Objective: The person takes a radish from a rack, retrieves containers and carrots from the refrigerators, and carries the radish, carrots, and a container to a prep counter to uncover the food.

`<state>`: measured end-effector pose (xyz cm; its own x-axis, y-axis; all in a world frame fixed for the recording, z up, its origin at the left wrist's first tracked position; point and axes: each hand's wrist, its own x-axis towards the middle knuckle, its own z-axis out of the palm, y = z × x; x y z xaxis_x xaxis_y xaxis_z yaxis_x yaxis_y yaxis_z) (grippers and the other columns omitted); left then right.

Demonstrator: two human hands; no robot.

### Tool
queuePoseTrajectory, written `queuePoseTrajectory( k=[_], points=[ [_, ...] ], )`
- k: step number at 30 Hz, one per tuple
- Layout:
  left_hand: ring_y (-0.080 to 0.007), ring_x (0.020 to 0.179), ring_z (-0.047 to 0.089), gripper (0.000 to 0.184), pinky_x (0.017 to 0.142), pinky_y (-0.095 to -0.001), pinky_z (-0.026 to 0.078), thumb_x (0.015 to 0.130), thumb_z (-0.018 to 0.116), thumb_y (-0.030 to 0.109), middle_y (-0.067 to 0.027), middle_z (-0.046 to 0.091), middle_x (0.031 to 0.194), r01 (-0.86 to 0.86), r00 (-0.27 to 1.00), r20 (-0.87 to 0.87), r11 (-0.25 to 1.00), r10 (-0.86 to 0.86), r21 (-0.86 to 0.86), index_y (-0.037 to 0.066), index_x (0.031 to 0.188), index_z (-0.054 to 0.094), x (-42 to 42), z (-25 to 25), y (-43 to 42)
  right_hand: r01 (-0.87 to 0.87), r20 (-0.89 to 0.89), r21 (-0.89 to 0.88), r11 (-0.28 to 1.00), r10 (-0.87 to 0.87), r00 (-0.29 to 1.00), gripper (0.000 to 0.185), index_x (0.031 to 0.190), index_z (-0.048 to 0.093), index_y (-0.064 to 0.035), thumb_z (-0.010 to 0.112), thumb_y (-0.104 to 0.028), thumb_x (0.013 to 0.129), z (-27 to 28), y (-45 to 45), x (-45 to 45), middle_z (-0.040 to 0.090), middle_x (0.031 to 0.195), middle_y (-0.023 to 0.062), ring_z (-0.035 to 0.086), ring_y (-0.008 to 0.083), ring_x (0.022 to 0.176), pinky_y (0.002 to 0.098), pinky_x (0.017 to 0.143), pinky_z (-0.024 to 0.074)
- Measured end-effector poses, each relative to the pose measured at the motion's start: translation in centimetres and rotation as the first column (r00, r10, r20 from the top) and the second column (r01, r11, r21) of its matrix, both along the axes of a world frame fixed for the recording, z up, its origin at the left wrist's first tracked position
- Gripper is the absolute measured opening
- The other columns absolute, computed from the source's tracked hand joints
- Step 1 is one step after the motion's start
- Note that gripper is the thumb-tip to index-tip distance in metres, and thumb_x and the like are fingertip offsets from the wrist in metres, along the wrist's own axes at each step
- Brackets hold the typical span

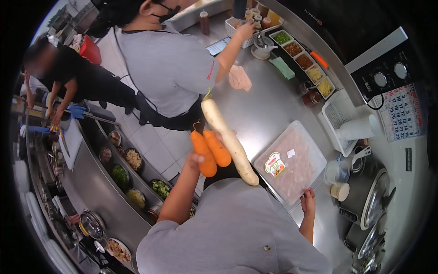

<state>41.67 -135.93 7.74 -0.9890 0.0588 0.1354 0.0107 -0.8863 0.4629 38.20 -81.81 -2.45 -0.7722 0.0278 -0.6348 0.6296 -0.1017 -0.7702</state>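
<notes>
My left hand (195,159) is closed around two orange carrots (205,153) and a long white daikon radish (229,139), holding them together in front of my body. The daikon leans across beside the carrots, its leafy stub pointing away from me. Flat on the steel counter to the right lies a clear plastic container (299,160) with pale pink contents and a label on its lid. At its near right corner, my right hand (309,199) has bent fingers on the edge.
A co-worker (166,68) stands ahead at the steel counter (278,107), reaching toward a white basket of bottles. Topping tubs (303,59), a white basket (340,121) and lidded pots (376,198) line the right. Another person (73,77) works left, beyond food bowls (133,159).
</notes>
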Motion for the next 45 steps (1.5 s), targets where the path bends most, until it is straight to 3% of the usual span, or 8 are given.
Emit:
queuePoseTrajectory(
  k=[8, 10, 13, 19, 32, 34, 39, 45],
  points=[
    [-0.0426, 0.131, 0.043, 0.07, 0.107, -0.0504, 0.039, 0.064, 0.078, 0.038, -0.0297, 0.031, 0.147, -0.153, 0.988, 0.022, 0.988, 0.154, -0.033, 0.014, 0.121, 0.047, 6.1, 1.7, 1.8, 0.064, -0.243, -0.192, 0.979, -0.11, 0.964, 0.018, 0.103, 0.054, -0.0124, 0.06, -0.016, 0.087, -2.9, 0.8, 1.0, 0.059, 0.103, 0.0024, 0.056, 0.0187, 0.095, 0.0374, 0.092, 0.0451],
    [-0.0431, 0.131, 0.042, 0.07, 0.107, -0.0506, 0.039, 0.064, 0.078, 0.038, -0.0305, 0.03, 0.148, -0.202, 0.979, 0.037, 0.979, 0.203, -0.028, 0.014, 0.122, 0.047, 7.7, 2.5, 2.7, 0.164, -0.034, -0.424, 0.891, -0.196, 0.98, 0.044, 0.125, 0.052, -0.0068, 0.063, -0.022, 0.085, -3.9, 0.5, 1.0, 0.058, 0.125, 0.01, 0.056, 0.0269, 0.114, 0.0425, 0.104, 0.0421],
    [-0.0401, 0.13, 0.043, 0.071, 0.107, -0.0481, 0.04, 0.063, 0.077, 0.033, -0.0281, 0.028, 0.149, -0.315, 0.946, 0.091, 0.949, 0.312, 0.012, 0.012, 0.124, 0.047, 10.6, 3.8, 4.0, 0.237, 0.102, -0.39, 0.89, -0.214, 0.972, 0.064, 0.14, 0.043, -0.0059, 0.065, -0.028, 0.084, -1.3, -1.3, 1.1, 0.053, 0.138, 0.0139, 0.05, 0.031, 0.127, 0.0469, 0.108, 0.0397],
    [-0.0465, 0.131, 0.041, 0.068, 0.106, -0.0537, 0.039, 0.064, 0.075, 0.041, -0.0332, 0.029, 0.147, -0.519, 0.843, 0.144, 0.854, 0.518, -0.03, 0.016, 0.121, 0.049, 17.9, 4.3, 3.8, 0.188, 0.13, -0.474, 0.86, -0.143, 0.981, 0.071, 0.141, 0.039, -0.0059, 0.067, -0.032, 0.081, -1.9, -1.9, 2.7, 0.05, 0.139, 0.0153, 0.048, 0.0335, 0.128, 0.0495, 0.108, 0.0402],
    [-0.0393, 0.125, 0.047, 0.07, 0.105, -0.0478, 0.041, 0.069, 0.07, 0.043, -0.0277, 0.04, 0.141, -0.833, 0.541, 0.043, 0.543, 0.84, -0.106, 0.012, 0.127, 0.046, 30.0, 4.0, -4.2, 0.11, -0.104, -0.374, 0.921, -0.16, 0.982, 0.076, 0.146, 0.033, -0.0076, 0.069, -0.024, 0.081, 5.2, -8.1, 11.9, 0.045, 0.142, 0.0148, 0.044, 0.0341, 0.131, 0.0525, 0.107, 0.0414],
    [-0.0459, 0.135, 0.035, 0.07, 0.108, -0.0597, 0.035, 0.067, 0.074, 0.044, -0.0311, 0.028, 0.148, -0.844, 0.528, 0.026, 0.528, 0.849, -0.096, 0.016, 0.126, 0.047, 32.3, 4.3, -6.8, 0.111, -0.086, -0.378, 0.919, -0.154, 0.984, 0.076, 0.146, 0.034, -0.0066, 0.069, -0.025, 0.08, 6.4, -9.5, 13.4, 0.047, 0.141, 0.015, 0.046, 0.0342, 0.129, 0.0525, 0.106, 0.0424],
    [-0.0419, 0.131, 0.041, 0.071, 0.107, -0.0503, 0.037, 0.069, 0.068, 0.046, -0.0296, 0.031, 0.147, -0.911, 0.394, -0.074, 0.378, 0.916, -0.164, 0.014, 0.13, 0.046, 37.8, 5.6, -12.9, 0.033, -0.112, -0.379, 0.925, -0.081, 0.99, 0.075, 0.142, 0.039, -0.0036, 0.07, -0.026, 0.078, 10.5, -16.7, 17.0, 0.051, 0.136, 0.0163, 0.052, 0.0341, 0.123, 0.0519, 0.102, 0.0464],
    [-0.0385, 0.127, 0.044, 0.074, 0.105, -0.0481, 0.039, 0.069, 0.071, 0.038, -0.0253, 0.034, 0.147, -0.956, 0.253, -0.078, 0.237, 0.964, -0.176, 0.011, 0.133, 0.044, 45.5, 5.5, -19.1, -0.198, -0.131, -0.625, 0.755, 0.149, 0.98, 0.076, 0.141, 0.038, 0.0, 0.069, -0.028, 0.077, 14.6, -31.2, 20.1, 0.054, 0.132, 0.018, 0.056, 0.0341, 0.119, 0.0486, 0.1, 0.0494]
  ],
)
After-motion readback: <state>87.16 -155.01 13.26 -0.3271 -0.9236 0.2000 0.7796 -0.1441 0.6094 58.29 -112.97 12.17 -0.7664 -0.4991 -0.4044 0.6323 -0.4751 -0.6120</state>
